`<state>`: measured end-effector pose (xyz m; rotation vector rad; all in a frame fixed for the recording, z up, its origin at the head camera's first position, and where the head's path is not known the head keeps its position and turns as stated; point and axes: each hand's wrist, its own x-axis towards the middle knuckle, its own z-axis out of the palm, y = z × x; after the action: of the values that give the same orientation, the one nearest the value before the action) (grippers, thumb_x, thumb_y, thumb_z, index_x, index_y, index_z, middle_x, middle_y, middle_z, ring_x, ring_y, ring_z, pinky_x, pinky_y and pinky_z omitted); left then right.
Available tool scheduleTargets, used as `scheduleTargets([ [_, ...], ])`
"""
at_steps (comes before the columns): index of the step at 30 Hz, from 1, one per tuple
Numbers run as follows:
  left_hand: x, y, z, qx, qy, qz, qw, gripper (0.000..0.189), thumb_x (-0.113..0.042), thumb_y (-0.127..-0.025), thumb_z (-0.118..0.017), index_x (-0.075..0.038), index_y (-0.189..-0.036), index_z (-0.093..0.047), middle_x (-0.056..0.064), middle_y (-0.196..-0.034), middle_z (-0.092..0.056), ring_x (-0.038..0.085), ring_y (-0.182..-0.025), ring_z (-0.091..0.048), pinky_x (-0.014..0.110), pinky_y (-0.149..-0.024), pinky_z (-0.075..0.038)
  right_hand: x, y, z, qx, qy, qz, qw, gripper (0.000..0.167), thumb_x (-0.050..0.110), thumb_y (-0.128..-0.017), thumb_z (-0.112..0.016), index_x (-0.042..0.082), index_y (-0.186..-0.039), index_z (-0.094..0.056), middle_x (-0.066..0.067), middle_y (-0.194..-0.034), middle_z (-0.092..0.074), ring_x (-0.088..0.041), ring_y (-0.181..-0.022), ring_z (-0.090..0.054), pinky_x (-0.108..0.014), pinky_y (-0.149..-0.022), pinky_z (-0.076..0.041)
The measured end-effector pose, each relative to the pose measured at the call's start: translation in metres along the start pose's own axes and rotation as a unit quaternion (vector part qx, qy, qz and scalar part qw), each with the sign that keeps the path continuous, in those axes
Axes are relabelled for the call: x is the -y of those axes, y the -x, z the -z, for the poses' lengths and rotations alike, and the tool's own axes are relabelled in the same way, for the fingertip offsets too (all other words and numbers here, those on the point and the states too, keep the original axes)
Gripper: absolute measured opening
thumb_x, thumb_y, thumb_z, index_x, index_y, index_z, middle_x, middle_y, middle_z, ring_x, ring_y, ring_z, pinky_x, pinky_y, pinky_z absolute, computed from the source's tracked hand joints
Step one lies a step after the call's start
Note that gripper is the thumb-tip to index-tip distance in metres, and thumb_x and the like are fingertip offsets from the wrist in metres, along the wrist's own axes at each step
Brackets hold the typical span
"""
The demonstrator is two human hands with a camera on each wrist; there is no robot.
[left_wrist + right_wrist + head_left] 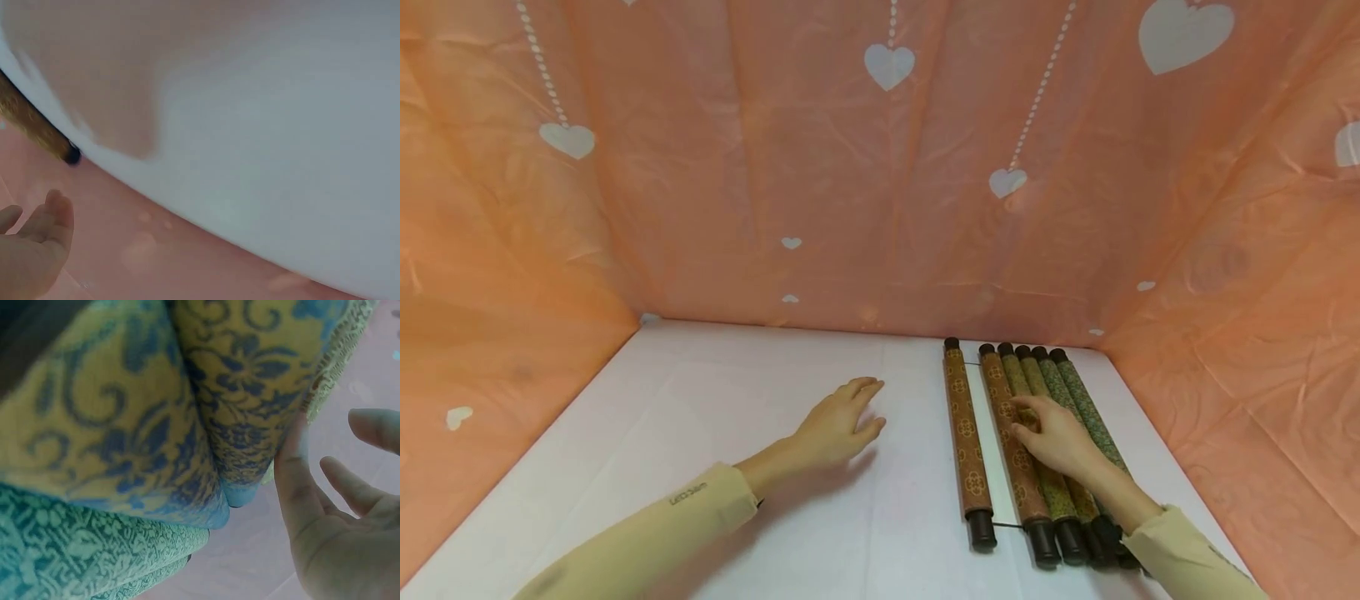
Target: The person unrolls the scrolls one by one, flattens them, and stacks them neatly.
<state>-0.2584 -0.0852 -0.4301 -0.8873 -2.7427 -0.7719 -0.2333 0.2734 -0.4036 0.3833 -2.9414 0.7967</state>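
My left hand (835, 425) hovers over the white table, left of the scrolls, fingers extended and holding nothing. At right, scrolls with dark end knobs lie side by side. A left brown patterned roll (966, 429) stands apart from a right brown roll (1019, 454), with a white strip (988, 425) between them. My right hand (1056, 437) is above the right brown roll and the yellow rolls (1062, 502), fingers loosely bent. Beyond them lie green rolls (1097, 425). In the right wrist view, a fingertip is right at the edge of a yellow roll with blue flowers (244, 381).
The white table (737, 383) stretches out to the left of the scrolls. Orange cloth (820, 183) with white hearts encloses the table at the back and both sides. The scrolls' far ends lie close to the back cloth.
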Motion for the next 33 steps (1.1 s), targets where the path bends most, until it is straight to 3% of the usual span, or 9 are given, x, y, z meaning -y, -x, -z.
scheduleTargets([
  [5, -0.019, -0.016, -0.02, 0.035, -0.033, -0.03, 0.9984, 0.061, -0.034, -0.104, -0.059, -0.004, -0.155, -0.047, 0.015, -0.154, -0.049, 0.035, -0.137, -0.053, 0.051, -0.109, -0.046, 0.0, -0.003, -0.003, 0.009, 0.017, 0.003, 0.9998, 0.045, 0.015, -0.098, -0.07, -0.003, -0.139, -0.061, -0.027, -0.13, -0.062, -0.018, -0.079, -0.06, -0.038, -0.065, -0.05],
  [10, -0.036, -0.031, -0.034, 0.078, -0.06, -0.04, 0.9944, 0.063, -0.039, -0.104, -0.057, -0.007, -0.157, -0.045, 0.013, -0.154, -0.049, 0.032, -0.137, -0.054, 0.047, -0.109, -0.047, 0.0, -0.007, -0.004, 0.016, 0.036, 0.021, 0.999, 0.04, 0.01, -0.095, -0.071, -0.004, -0.133, -0.065, -0.024, -0.122, -0.068, -0.038, -0.1, -0.068, -0.053, -0.081, -0.055],
  [14, -0.047, -0.041, -0.046, 0.113, -0.074, -0.046, 0.9897, 0.066, -0.041, -0.104, -0.058, -0.006, -0.157, -0.044, 0.014, -0.151, -0.052, 0.031, -0.136, -0.054, 0.043, -0.11, -0.046, 0.0, -0.011, -0.005, 0.03, 0.041, 0.031, 0.9982, 0.04, 0.011, -0.094, -0.072, -0.006, -0.13, -0.066, -0.025, -0.121, -0.069, -0.044, -0.11, -0.065, -0.057, -0.088, -0.054],
  [18, -0.055, -0.047, -0.06, 0.138, -0.087, -0.046, 0.9855, 0.068, -0.046, -0.105, -0.056, -0.007, -0.159, -0.041, 0.013, -0.151, -0.053, 0.03, -0.137, -0.053, 0.041, -0.114, -0.043, 0.0, -0.013, -0.006, 0.059, 0.006, -0.001, 0.9982, 0.047, 0.014, -0.096, -0.072, -0.007, -0.137, -0.062, -0.026, -0.123, -0.068, -0.033, -0.087, -0.072, -0.048, -0.076, -0.057],
  [22, -0.062, -0.052, -0.07, 0.149, -0.086, -0.042, 0.9841, 0.071, -0.05, -0.106, -0.051, -0.009, -0.162, -0.037, 0.012, -0.152, -0.054, 0.03, -0.139, -0.05, 0.04, -0.116, -0.04, 0.001, -0.017, -0.009, 0.104, -0.046, -0.029, 0.9931, 0.059, 0.019, -0.099, -0.07, -0.007, -0.148, -0.051, -0.028, -0.123, -0.068, -0.017, -0.067, -0.068, -0.037, -0.063, -0.055],
  [25, -0.068, -0.055, -0.071, 0.156, -0.071, -0.035, 0.9846, 0.072, -0.051, -0.106, -0.05, -0.011, -0.163, -0.035, 0.012, -0.152, -0.054, 0.032, -0.138, -0.051, 0.041, -0.115, -0.041, 0.004, -0.019, -0.011, 0.12, -0.043, -0.018, 0.9916, 0.066, 0.024, -0.1, -0.07, -0.008, -0.152, -0.046, -0.03, -0.123, -0.068, -0.015, -0.072, -0.067, -0.038, -0.067, -0.054],
  [33, -0.074, -0.063, -0.067, 0.18, -0.025, -0.013, 0.9833, 0.076, -0.052, -0.104, -0.056, -0.008, -0.162, -0.036, 0.015, -0.152, -0.054, 0.035, -0.137, -0.051, 0.042, -0.115, -0.041, 0.006, -0.019, -0.013, 0.125, -0.044, -0.017, 0.9911, 0.07, 0.024, -0.099, -0.072, -0.007, -0.154, -0.043, -0.031, -0.125, -0.067, -0.024, -0.086, -0.072, -0.043, -0.072, -0.056],
])
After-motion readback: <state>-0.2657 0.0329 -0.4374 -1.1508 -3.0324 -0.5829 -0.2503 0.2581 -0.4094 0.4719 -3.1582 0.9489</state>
